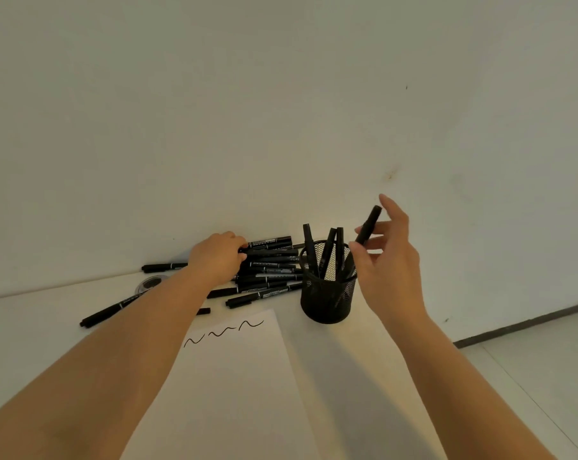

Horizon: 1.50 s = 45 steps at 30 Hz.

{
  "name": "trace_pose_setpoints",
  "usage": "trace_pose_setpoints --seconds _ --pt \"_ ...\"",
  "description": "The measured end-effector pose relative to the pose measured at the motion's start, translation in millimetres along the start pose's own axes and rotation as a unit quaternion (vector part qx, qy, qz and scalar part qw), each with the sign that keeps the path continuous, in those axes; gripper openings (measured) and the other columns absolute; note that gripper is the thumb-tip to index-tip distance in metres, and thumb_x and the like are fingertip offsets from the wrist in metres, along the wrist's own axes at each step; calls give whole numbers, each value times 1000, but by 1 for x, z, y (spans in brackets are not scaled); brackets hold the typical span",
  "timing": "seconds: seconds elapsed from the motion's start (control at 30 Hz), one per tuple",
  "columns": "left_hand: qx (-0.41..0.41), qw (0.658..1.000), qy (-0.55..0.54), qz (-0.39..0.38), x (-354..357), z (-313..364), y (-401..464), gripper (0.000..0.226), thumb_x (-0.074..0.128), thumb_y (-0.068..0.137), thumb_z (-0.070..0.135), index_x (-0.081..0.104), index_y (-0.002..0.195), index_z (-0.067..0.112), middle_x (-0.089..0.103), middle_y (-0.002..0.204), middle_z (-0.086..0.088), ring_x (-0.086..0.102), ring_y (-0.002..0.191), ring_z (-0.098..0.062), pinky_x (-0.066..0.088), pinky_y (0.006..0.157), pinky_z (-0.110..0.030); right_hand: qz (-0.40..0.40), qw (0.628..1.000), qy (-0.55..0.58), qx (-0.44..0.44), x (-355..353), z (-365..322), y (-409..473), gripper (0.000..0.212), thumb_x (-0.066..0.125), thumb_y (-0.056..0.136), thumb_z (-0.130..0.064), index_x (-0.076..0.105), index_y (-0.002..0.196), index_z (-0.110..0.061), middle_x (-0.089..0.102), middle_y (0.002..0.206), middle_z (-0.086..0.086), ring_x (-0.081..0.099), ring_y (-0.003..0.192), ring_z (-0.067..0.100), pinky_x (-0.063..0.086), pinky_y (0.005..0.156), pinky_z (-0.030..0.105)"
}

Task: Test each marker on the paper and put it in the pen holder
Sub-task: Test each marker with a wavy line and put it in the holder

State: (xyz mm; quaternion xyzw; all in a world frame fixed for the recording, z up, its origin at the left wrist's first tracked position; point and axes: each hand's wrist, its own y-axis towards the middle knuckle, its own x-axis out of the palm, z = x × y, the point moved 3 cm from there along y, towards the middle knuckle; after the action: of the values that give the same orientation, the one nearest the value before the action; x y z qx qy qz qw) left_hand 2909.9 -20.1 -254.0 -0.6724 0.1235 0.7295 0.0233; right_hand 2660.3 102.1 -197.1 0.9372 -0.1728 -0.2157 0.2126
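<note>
A: What are the hands doing?

B: The right hand (385, 257) pinches a black marker (369, 225) between thumb and fingers, tilted, its lower end just above the rim of the pen holder (327, 293). The left hand (217, 257) lies knuckles-up on the pile of markers (271, 270), fingers curled round one of them.

A: And the holder?

B: A round cup of black wire mesh, upright on the white table (347, 360). Several black markers (327, 250) stand in it, leaning against the rim.

A: The rest?

B: The pile sits by the wall, left of the holder: slim black barrels with white print. A stray marker (105, 313) lies further left, another (163, 267) by the wall. The white paper (234, 376) lies flat in front, with three black squiggles (224, 332) near its far edge. A small round lid-like thing (151, 282) shows behind the left forearm
</note>
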Motion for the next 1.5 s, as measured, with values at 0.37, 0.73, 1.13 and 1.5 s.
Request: trace_pose_setpoints --seconds 0.37,0.73,1.13,1.5 --pt "-37 999 -31 5 11 2 3 27 48 93 33 56 116 21 57 114 -2 55 101 -21 43 75 -32 -85 989 -119 -37 28 6 -3 47 55 89 -13 35 127 -31 55 92 -9 60 84 16 51 74 34" --pt "-99 981 -161 43 -14 -2 -26 27 47 94 32 58 115 19 60 107 -2 54 90 -17 43 74 -31 -69 974 -201 -82 29 -8 -7 36 55 87 -14 48 122 -16 56 112 3 50 100 20 38 80 24" --pt "-44 870 -489 34 -60 24 -157 11 53 91 20 58 93 30 66 78 16 60 66 11 43 68 -8 -186 966 130 124 65 -52 -73 12 63 82 -25 58 91 -30 64 69 -4 55 59 6 37 57 19" --pt "-5 937 -340 76 -65 25 -239 9 62 84 30 63 90 36 62 80 21 57 78 6 43 72 -9 -266 864 290 314 85 -64 -133 24 49 91 -21 58 76 -5 49 42 5 40 34 13 29 32 19"
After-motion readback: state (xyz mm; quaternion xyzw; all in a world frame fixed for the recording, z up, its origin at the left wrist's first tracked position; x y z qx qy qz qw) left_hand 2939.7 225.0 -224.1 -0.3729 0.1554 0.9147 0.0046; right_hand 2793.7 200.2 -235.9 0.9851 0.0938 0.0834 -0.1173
